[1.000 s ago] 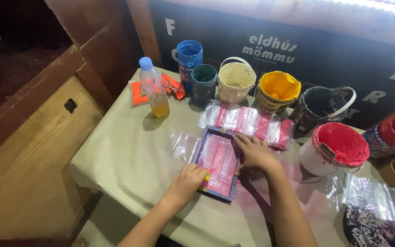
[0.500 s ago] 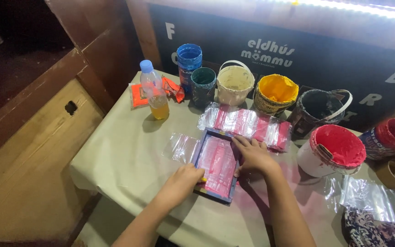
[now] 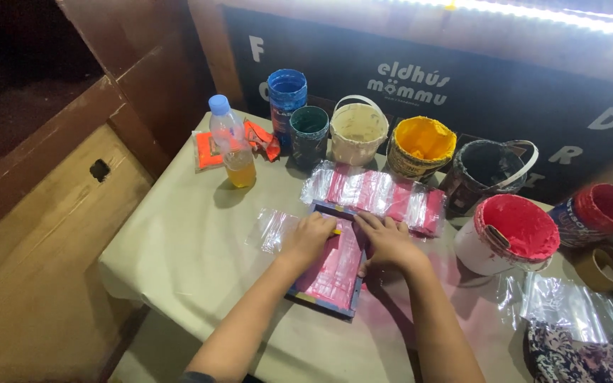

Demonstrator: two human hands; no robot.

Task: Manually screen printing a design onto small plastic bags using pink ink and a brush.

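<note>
A small blue-framed screen [image 3: 331,273] smeared with pink ink lies flat on the table [image 3: 186,241]. My left hand [image 3: 308,240] rests at the frame's far left corner, its fingers curled around a small yellow-edged scraper [image 3: 335,231]. Beside it, my right hand [image 3: 386,243] lies flat and open on the frame's far right side, pressing down. Just beyond the frame lies a strip of pink-stained clear plastic [image 3: 374,190]. A clear plastic bag [image 3: 271,228] sits left of my left hand.
Several paint buckets line the table's back: blue [image 3: 286,92], dark green [image 3: 309,128], cream [image 3: 358,131], yellow [image 3: 420,142], black [image 3: 487,164], pink-red [image 3: 516,230]. A bottle of amber liquid [image 3: 232,145] stands back left. Crumpled plastic [image 3: 562,305] lies right. A wooden cabinet [image 3: 37,227] flanks the left.
My left hand has slid along the frame from its near left edge to its far left corner with the scraper. My right hand has barely moved.
</note>
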